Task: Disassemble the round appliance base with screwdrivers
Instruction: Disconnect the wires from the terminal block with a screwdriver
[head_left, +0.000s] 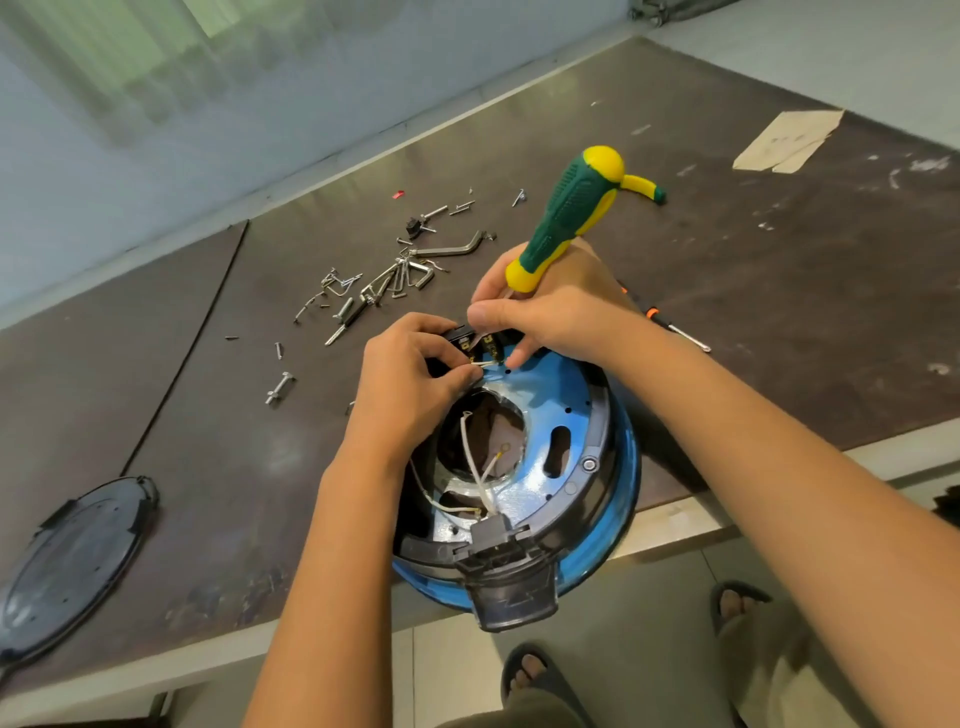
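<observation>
Left forearm and right forearm are extending over the round appliance base, which is sitting on the table and overhanging its near edge. Well left of the base, a black round cover is lying flat. Beyond the base and to its left, loose screws and hex keys are lying scattered. At the far rim of the base, the left hand is pinching a white wire end. Just beside it, the right hand is gripping the green-and-yellow screwdriver low on its shaft, handle tilting up and away. Right of the base, an orange-collared tool is lying partly hidden behind the right hand. Far beyond the base, to its right, a paper scrap is lying flat.
</observation>
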